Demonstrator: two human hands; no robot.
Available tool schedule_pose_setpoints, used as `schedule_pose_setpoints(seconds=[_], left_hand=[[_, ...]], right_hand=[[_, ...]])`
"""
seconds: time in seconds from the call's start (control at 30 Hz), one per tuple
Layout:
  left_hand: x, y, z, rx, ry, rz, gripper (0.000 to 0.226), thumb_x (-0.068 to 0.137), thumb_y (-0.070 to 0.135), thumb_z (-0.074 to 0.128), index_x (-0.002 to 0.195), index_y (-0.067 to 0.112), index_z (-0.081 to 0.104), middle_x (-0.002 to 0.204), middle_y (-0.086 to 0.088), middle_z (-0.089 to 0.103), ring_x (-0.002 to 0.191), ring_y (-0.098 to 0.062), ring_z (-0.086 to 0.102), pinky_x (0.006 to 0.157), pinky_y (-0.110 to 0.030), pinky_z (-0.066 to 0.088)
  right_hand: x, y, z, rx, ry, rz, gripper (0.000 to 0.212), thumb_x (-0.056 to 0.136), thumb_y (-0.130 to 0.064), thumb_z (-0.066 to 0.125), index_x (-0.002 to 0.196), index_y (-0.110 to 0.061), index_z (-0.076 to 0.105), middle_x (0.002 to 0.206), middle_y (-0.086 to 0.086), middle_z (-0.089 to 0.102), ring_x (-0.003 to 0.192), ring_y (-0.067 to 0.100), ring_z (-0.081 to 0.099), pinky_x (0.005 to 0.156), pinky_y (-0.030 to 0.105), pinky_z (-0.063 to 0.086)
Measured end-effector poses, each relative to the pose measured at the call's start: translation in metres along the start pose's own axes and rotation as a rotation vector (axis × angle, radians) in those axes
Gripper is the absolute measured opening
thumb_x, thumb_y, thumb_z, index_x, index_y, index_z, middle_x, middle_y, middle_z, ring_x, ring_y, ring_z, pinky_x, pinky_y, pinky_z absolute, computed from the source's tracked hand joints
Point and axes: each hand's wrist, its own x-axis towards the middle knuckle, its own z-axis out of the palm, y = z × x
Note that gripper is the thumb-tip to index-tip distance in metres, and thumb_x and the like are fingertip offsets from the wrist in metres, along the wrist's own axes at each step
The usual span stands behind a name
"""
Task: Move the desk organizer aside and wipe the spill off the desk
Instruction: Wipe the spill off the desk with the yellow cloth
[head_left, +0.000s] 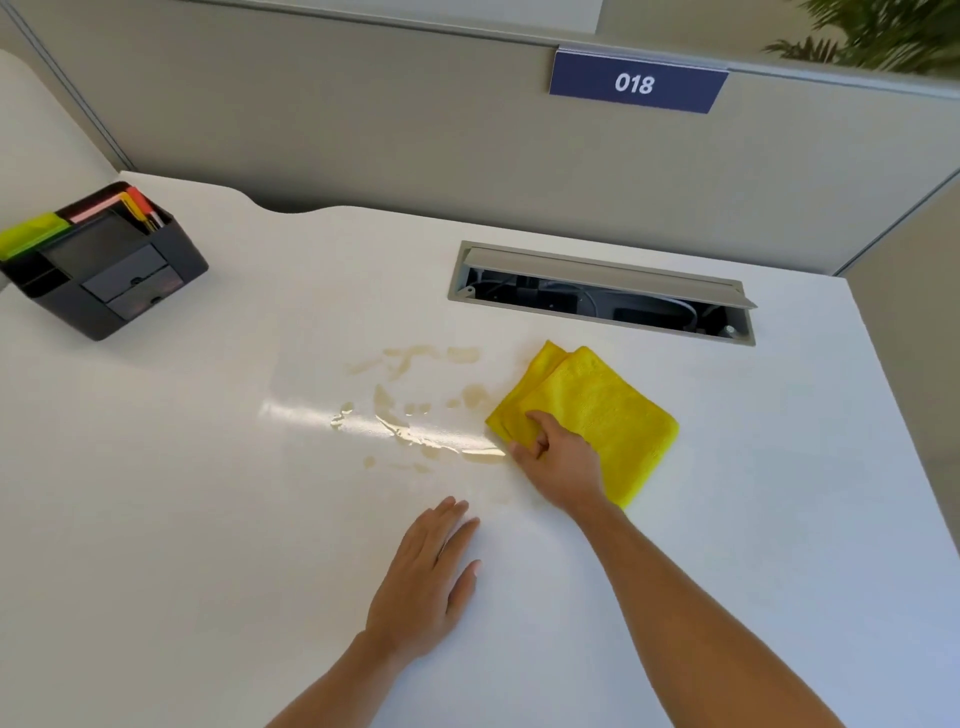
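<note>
A black desk organizer (111, 265) with sticky notes and pens stands at the far left of the white desk (208, 493). A yellowish spill (415, 410) lies in scattered patches at the desk's middle. Just right of it lies a folded yellow cloth (597, 410). My right hand (556, 457) grips the cloth's near left corner, fingers curled into the fabric, beside the spill's right edge. My left hand (426, 577) rests flat on the desk, fingers together, nearer to me than the spill, holding nothing.
An open grey cable hatch (602, 291) is sunk into the desk behind the cloth. A grey partition with a blue sign "018" (636, 83) backs the desk. The desk's right edge drops off near the far right.
</note>
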Motion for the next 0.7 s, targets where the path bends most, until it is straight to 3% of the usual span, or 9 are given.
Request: schedule_pose_setpoints(seconds=[0.1,0.17,0.27,0.3,0.37,0.5,0.6,0.7], left_hand=[[0.001,-0.031,-0.018,0.081,0.135,-0.045,0.04,0.098,0.031,0.047,0.128,0.007,0.058,0.143,-0.013,0.049,0.139,-0.026,0.039,0.113,-0.047,0.031],[0.001,-0.061,-0.039,0.169,0.185,-0.17,0.042,0.097,0.032,0.045,0.125,0.004,0.06,0.14,-0.017,0.051,0.135,-0.031,0.042,0.111,-0.051,0.033],[-0.003,-0.105,-0.067,0.269,0.182,-0.298,0.05,0.098,0.039,0.04,0.128,0.003,0.057,0.144,-0.017,0.047,0.136,-0.033,0.041,0.113,-0.052,0.03],[-0.003,-0.116,-0.073,0.285,0.173,-0.329,0.053,0.098,0.041,0.039,0.13,0.003,0.055,0.146,-0.016,0.045,0.137,-0.033,0.039,0.114,-0.052,0.028],[-0.002,-0.128,-0.078,0.289,0.147,-0.402,0.058,0.097,0.045,0.037,0.136,0.004,0.048,0.151,-0.016,0.039,0.141,-0.032,0.033,0.117,-0.051,0.023],[0.0,-0.133,-0.074,0.278,0.062,-0.494,0.069,0.096,0.052,0.031,0.145,0.003,0.036,0.157,-0.017,0.027,0.148,-0.03,0.02,0.121,-0.046,0.012],[0.001,-0.136,-0.072,0.26,0.006,-0.534,0.075,0.096,0.055,0.026,0.148,0.0,0.03,0.158,-0.018,0.024,0.149,-0.029,0.015,0.121,-0.045,0.01],[0.003,-0.138,-0.071,0.258,-0.025,-0.546,0.077,0.095,0.056,0.023,0.149,0.0,0.027,0.159,-0.017,0.023,0.149,-0.026,0.013,0.122,-0.043,0.008]], right_hand=[[-0.004,0.017,-0.006,-0.134,0.178,-0.06,0.054,0.086,-0.059,0.059,0.127,-0.025,0.055,0.111,-0.003,0.062,0.106,0.024,0.057,0.082,0.041,0.047],[-0.006,0.029,-0.009,-0.294,0.268,-0.05,0.07,0.081,-0.068,0.058,0.131,-0.02,0.053,0.129,0.008,0.055,0.121,0.034,0.047,0.096,0.049,0.037],[-0.004,0.03,-0.004,-0.396,0.151,0.103,0.107,0.07,-0.091,0.038,0.151,-0.023,0.024,0.16,0.014,0.02,0.148,0.033,0.009,0.114,0.06,-0.003],[-0.001,0.028,-0.001,-0.421,0.1,0.138,0.113,0.067,-0.096,0.029,0.154,-0.027,0.012,0.164,0.013,0.005,0.15,0.032,-0.006,0.111,0.062,-0.016],[0.006,0.023,0.002,-0.461,0.06,0.174,0.115,0.063,-0.1,0.017,0.154,-0.033,-0.001,0.164,0.012,-0.009,0.148,0.033,-0.019,0.103,0.065,-0.026],[0.013,0.015,0.006,-0.493,0.099,0.25,0.095,0.077,-0.09,0.01,0.154,-0.036,0.004,0.164,0.012,-0.006,0.148,0.034,-0.017,0.108,0.07,-0.017],[0.024,0.008,0.009,-0.479,0.127,0.288,0.078,0.089,-0.075,0.014,0.155,-0.034,0.009,0.164,0.013,-0.002,0.149,0.035,-0.011,0.11,0.071,-0.007],[0.039,-0.001,0.012,-0.482,0.155,0.29,0.072,0.093,-0.068,0.016,0.155,-0.032,0.01,0.164,0.016,0.001,0.149,0.037,-0.008,0.111,0.07,-0.006]])
